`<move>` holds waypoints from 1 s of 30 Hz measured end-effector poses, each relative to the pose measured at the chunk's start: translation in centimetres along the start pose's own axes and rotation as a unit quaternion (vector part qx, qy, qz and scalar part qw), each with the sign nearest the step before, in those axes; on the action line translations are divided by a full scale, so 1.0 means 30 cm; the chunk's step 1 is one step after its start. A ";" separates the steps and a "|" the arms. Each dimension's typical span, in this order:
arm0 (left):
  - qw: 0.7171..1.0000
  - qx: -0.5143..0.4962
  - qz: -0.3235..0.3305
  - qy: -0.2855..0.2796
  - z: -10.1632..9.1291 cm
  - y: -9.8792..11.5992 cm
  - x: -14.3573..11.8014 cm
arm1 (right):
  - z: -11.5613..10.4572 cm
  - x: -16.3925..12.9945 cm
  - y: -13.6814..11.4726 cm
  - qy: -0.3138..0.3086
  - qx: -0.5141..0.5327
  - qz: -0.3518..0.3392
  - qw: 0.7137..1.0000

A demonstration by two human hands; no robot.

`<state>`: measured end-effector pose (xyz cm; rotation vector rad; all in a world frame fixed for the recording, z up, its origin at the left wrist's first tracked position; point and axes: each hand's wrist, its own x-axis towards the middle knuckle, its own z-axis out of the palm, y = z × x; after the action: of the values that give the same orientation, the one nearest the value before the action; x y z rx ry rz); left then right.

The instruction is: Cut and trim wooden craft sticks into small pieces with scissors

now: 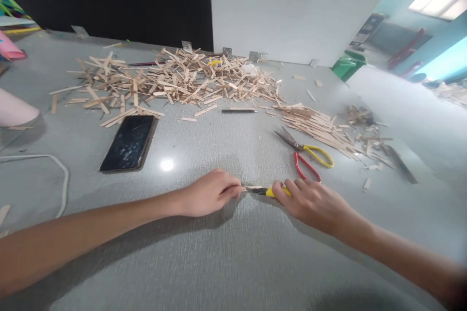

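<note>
Grey table [233,262] w/ textured top. Far centre: big loose heap of wooden sticks [175,80], spread left to right. Right of it, a neater stack of sticks [317,126] angled twd near-right, plus scattered bits [368,143] further right. Scissors [304,155], one yellow & one red handle loop, blades closed, pointing far-left, just beside the stack. Dark pen [239,111] lying flat between heap & near edge. Black phone [128,143] face up, left of centre. White cable [54,170] curving at near-left. White panel [292,9] upright at far edge.
</note>
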<state>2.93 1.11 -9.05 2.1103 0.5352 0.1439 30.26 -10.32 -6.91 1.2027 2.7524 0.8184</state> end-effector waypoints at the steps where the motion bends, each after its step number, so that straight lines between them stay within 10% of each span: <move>1: 1.000 0.005 0.006 0.005 0.005 -0.001 -0.002 | 0.012 0.002 0.014 0.006 -0.004 -0.012 1.000; 7: 0.999 0.028 0.025 0.021 0.026 -0.006 -0.007 | 0.065 0.011 0.057 0.014 0.007 -0.041 0.999; 14: 0.998 0.046 0.027 0.032 0.044 -0.026 -0.013 | -0.083 0.038 -0.082 -0.024 -0.067 0.038 0.997; 23: 0.998 0.054 0.006 0.024 0.026 -0.006 -0.004 | 0.087 -0.013 0.019 0.019 -0.020 -0.017 0.999; 30: 0.997 0.065 0.021 0.018 0.031 -0.014 -0.009 | -0.008 -0.005 -0.032 0.007 -0.072 -0.009 0.997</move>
<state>2.85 0.48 -9.90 2.2506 0.5346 0.1763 29.65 -11.07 -7.18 1.1493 2.6568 1.0076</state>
